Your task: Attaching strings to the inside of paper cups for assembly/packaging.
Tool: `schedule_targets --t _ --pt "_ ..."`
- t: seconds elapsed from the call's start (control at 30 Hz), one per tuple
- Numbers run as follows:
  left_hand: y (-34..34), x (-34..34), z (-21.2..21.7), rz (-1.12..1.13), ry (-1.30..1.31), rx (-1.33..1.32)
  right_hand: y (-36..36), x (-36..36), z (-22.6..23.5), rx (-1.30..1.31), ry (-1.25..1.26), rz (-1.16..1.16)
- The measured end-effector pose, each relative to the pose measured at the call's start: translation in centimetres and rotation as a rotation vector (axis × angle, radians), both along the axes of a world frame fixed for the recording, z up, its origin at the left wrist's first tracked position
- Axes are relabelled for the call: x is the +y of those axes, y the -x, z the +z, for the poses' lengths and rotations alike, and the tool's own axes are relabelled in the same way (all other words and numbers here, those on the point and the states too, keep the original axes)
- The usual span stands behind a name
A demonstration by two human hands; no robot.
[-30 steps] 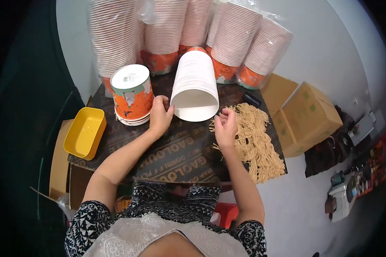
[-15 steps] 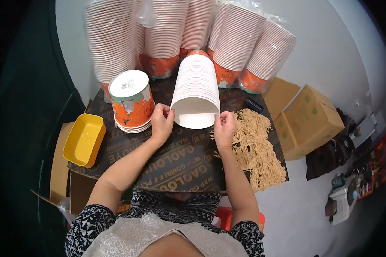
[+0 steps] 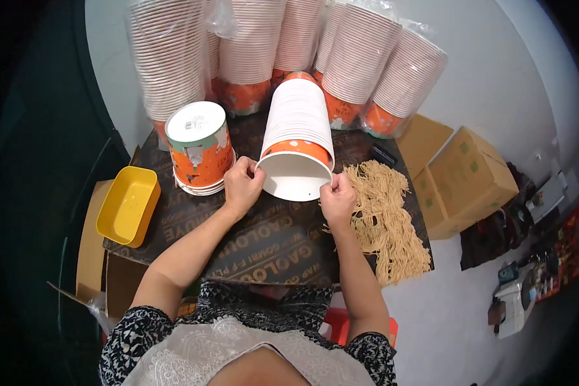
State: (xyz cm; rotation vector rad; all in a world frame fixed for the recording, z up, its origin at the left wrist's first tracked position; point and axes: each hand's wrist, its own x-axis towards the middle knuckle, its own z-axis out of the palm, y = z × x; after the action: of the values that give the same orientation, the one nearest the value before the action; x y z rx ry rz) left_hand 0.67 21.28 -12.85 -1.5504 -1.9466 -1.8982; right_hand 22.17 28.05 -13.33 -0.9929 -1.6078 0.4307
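Gripping the open rim of a lying stack of nested paper cups (image 3: 297, 138), you have your left hand (image 3: 242, 186) pinching the rim's left edge and your right hand (image 3: 338, 198) pinching its right edge, thumbs and fingertips closed on the lip. The stack rests on its side on the dark printed board (image 3: 264, 241), mouth toward you, which puts the outermost orange-banded cup within reach of both hands at once. Its white inside looks empty.

Just left of your left hand, a short stack of upturned orange cups (image 3: 199, 147) stands base up, close enough to reach without stretching. Beyond it the yellow tray (image 3: 127, 204) sits at the board's left edge with nothing in it, as far as the bent rim of the view lets you judge. Beside your right hand a loose heap of pale dry noodles (image 3: 386, 219) lies spread on the board. Tall wrapped sleeves of cups (image 3: 251, 45) stand along the back, and brown cartons (image 3: 469, 180) sit to the right.
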Motion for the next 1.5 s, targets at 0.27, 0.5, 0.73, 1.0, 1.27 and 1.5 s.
schedule_targets --t 0.27,0.5,0.73,1.0,1.27,1.5 --pt "-0.9 -4.3 2.5 -0.220 -0.006 -0.003 -3.0 -4.3 2.1 -0.040 0.227 0.220" --pt "-0.8 -10.4 5.7 -0.752 0.064 -0.308 -4.5 -9.7 6.9 0.084 0.667 0.347" --pt "0.1 -11.8 5.1 -0.850 0.070 -0.345 -3.8 -10.8 7.4 0.038 0.712 0.466" --pt "-1.5 -14.9 7.4 -0.415 0.033 0.632 -0.9 -8.4 3.3 0.129 0.728 0.607" --pt "-3.4 -15.4 5.6 -0.240 0.079 0.688 0.4 -8.3 1.8 0.119 0.789 0.696" --pt "-4.3 -15.9 5.1 -0.183 0.116 0.689 -0.3 -12.4 3.3 0.174 0.425 0.567"
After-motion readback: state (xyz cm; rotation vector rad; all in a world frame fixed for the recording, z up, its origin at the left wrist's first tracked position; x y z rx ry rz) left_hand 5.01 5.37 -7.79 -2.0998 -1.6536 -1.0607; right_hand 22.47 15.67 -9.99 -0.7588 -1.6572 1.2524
